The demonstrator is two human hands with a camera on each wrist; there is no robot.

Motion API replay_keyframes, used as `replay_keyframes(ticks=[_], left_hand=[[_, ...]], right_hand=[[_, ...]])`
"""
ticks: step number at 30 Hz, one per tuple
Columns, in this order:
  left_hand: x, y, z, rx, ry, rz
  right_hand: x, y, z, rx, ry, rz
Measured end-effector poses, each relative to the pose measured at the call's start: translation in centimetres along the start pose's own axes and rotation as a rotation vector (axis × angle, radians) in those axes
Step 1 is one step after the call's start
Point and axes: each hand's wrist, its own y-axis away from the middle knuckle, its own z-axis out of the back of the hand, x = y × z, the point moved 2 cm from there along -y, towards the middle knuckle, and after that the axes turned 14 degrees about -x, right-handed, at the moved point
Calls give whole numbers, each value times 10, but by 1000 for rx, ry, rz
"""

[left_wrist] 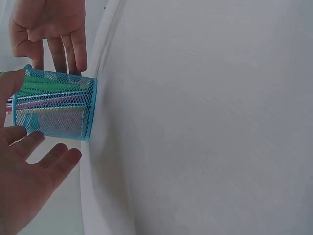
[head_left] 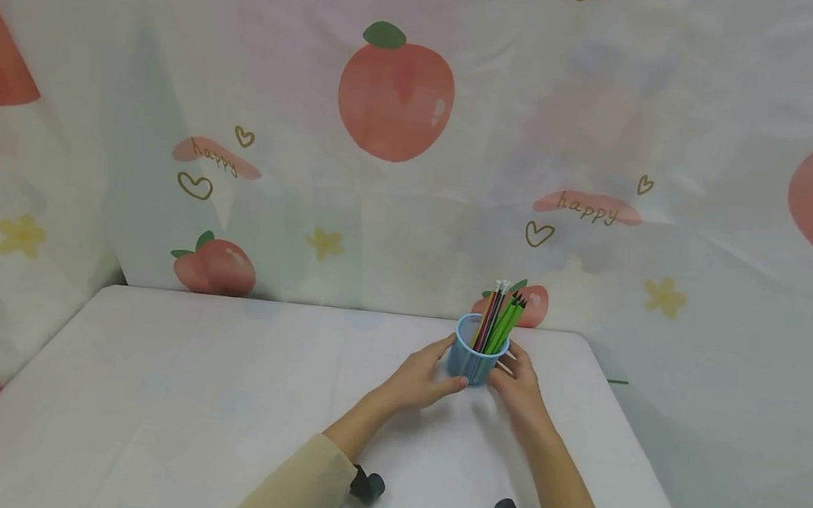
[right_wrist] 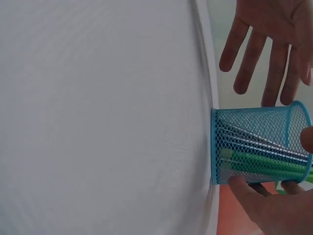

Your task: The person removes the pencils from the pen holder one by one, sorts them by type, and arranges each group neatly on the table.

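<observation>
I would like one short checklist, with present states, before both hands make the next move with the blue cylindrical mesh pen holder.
1. Blue cylindrical mesh pen holder upright: ok.
2. Slim green pencils standing inside it: ok.
3. Left hand wrapped fully round it: not ok; some fingers are spread, apart from the mesh.
4. Right hand gripping it firmly: cannot tell.
5. Its full weight on the white cloth-covered table: cannot tell.

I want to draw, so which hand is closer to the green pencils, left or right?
Right. The right hand is beside the cup, on the side where the green pencils stand; the left hand is on the cup's opposite side.
</observation>
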Motion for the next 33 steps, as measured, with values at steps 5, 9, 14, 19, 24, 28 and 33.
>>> replay_keyframes(ticks=[5,9,14,19,24,28,33], left_hand=[[1,8,5,-19,9,77],[-1,16,13,-11,18,72],[-3,30,25,2,-13,58],[-3,44,38,-5,-42,29],[-4,56,50,2,-48,7],[-4,67,60,20,-47,-8],[-1,80,72,39,-59,-34]], right_hand=[[-1,1,-4,9,17,8],[-1,3,-8,18,24,16],[-1,7,-16,53,49,33],[0,14,-25,90,70,51],[2,20,-33,114,69,81],[3,27,-41,134,87,98],[2,34,-51,165,75,115]])
